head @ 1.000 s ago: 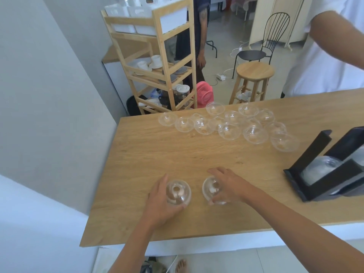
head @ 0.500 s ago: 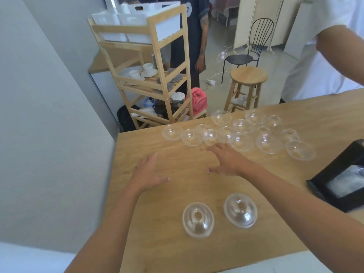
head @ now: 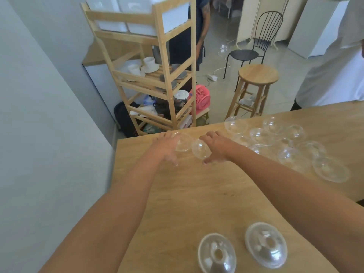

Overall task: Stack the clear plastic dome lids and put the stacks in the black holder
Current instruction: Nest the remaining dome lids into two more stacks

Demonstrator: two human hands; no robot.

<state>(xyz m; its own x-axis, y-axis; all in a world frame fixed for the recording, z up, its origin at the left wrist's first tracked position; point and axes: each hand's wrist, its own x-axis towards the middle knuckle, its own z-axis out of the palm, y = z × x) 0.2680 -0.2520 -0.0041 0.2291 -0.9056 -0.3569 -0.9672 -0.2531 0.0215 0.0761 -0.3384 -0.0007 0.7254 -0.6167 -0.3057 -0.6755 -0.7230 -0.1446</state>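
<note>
Since half a second ago both hands have moved from mid-desk to the desk's point(head: 177, 194) far edge. Left hand point(head: 166, 147): grip curled round the end dome lid point(head: 184, 144), blurred. Right hand point(head: 217, 148): grip curled round the neighbouring dome lid point(head: 201, 150). Loose lids point(head: 287, 154) lie along the far edge. Two lid stacks point(head: 216, 253) now show at the near edge.

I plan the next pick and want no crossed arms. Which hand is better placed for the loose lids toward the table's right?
Right. The right hand is beside those loose lids; the left hand is at the group's left end and would probably have to cross over it.
</note>
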